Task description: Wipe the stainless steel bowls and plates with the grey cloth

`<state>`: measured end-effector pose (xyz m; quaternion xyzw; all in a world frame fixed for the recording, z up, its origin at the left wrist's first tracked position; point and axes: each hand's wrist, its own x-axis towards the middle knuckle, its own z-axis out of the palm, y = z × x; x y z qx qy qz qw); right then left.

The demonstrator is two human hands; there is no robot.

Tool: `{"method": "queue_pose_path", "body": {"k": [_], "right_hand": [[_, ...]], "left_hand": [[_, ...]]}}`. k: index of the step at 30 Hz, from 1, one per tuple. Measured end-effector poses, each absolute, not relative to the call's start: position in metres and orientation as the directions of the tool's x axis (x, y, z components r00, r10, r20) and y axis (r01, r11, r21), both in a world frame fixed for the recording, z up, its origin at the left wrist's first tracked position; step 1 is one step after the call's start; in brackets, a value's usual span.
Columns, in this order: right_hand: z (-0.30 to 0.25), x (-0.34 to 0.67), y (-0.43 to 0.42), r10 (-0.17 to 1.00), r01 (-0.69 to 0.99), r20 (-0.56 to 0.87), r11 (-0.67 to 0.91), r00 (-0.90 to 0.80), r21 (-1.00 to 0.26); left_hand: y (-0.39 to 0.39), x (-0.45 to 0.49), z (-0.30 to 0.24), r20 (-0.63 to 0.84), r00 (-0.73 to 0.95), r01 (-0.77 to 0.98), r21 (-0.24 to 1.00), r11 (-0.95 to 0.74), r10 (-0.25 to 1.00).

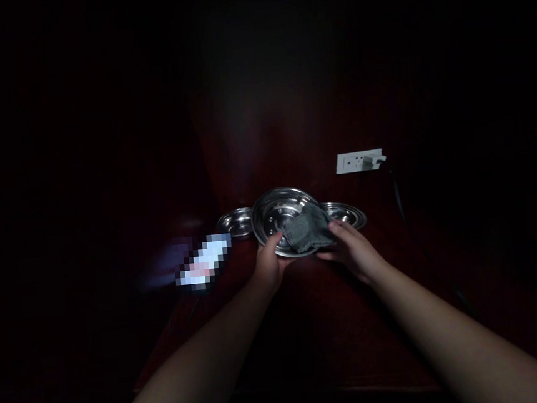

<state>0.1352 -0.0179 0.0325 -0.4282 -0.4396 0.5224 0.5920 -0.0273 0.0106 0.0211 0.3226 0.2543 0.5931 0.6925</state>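
Observation:
A shiny metal bowl [269,211] is held up and tilted toward me over the dark red table. My left hand [271,263] grips its lower left rim, thumb inside and fingers underneath. On the bowl's right side, my right hand [350,247] holds a grey-green cloth [311,228] that drapes over the rim and into the bowl. Its thumb and fingers pinch the cloth against the bowl's edge. Behind, partly hidden by the held bowl, a second metal bowl [236,223] stands to the left and another metal dish [352,215] to the right.
A lit phone [205,263] with a blurred screen lies left of the bowls, a cable near its lower end. On the back panel is a white wall socket [359,161] with a plug and a dark cord [398,196] hanging down. The surroundings are very dark.

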Motion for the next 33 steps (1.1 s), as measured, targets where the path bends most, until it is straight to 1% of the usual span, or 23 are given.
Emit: {"method": "queue_pose_path", "body": {"k": [2, 3, 6, 14, 17, 19, 21, 23, 31, 33], "right_hand": [[0.029, 0.129, -0.019, 0.997, -0.185, 0.073, 0.078, 0.037, -0.980], [0.027, 0.127, -0.019, 0.996, -0.167, 0.079, 0.086, 0.045, -0.982], [0.023, 0.127, -0.016, 0.989, -0.149, 0.055, 0.076, 0.139, -0.986], [0.025, 0.137, -0.012, 0.986, -0.095, -0.022, -0.007, 0.166, -0.995], [0.021, 0.138, -0.009, 0.975, -0.081, 0.027, 0.046, 0.218, -0.996], [0.016, 0.141, -0.004, 0.963, -0.052, 0.081, 0.098, 0.256, -0.994], [0.011, 0.145, 0.001, 0.956, 0.001, 0.089, 0.093, 0.281, -0.996], [0.008, 0.149, 0.004, 0.962, 0.029, 0.082, 0.077, 0.261, -0.997], [0.012, 0.155, 0.004, 0.967, 0.079, 0.049, 0.030, 0.251, -0.996], [0.013, 0.156, 0.003, 0.963, 0.092, 0.058, 0.035, 0.261, -0.995]], "left_hand": [[0.008, -0.025, 0.019, 0.055, 0.158, -0.636, 0.769, 0.059, 0.986], [0.007, -0.025, 0.018, 0.064, 0.153, -0.613, 0.789, 0.044, 0.986], [0.004, -0.024, 0.012, 0.075, 0.187, -0.540, 0.841, 0.039, 0.980], [0.004, -0.026, 0.007, 0.088, 0.211, -0.440, 0.898, 0.014, 0.974], [0.002, -0.026, 0.008, 0.097, 0.235, -0.394, 0.919, 0.003, 0.967], [0.001, -0.026, 0.008, 0.149, 0.242, -0.373, 0.927, -0.050, 0.959], [0.001, -0.027, 0.008, 0.210, 0.244, -0.367, 0.924, -0.110, 0.947], [0.002, -0.028, 0.008, 0.236, 0.251, -0.369, 0.920, -0.133, 0.939], [0.012, -0.030, 0.002, 0.148, 0.243, -0.350, 0.935, -0.056, 0.959], [0.016, -0.031, 0.001, 0.149, 0.251, -0.360, 0.932, -0.051, 0.956]]}}
